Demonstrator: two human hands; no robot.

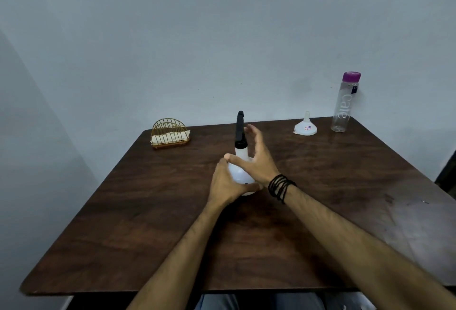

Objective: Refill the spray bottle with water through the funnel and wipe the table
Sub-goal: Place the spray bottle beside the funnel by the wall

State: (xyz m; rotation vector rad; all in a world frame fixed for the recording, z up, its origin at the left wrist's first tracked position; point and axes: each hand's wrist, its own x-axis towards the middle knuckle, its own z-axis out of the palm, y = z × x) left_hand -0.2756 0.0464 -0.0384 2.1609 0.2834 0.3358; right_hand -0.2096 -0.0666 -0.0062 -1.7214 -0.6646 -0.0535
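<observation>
The left hand gripped the round body of the spray bottle near the middle of the table, while the right hand hovered spread and empty beside its black spray head. Unscrewing it would probably go best with the base held firm. The funnel and water bottle waited at the far right corner.

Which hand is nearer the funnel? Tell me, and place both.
Right. The right hand is open beside the spray bottle's neck, on the side toward the funnel at the far right. The left hand grips the bottle's body, farther away.
</observation>
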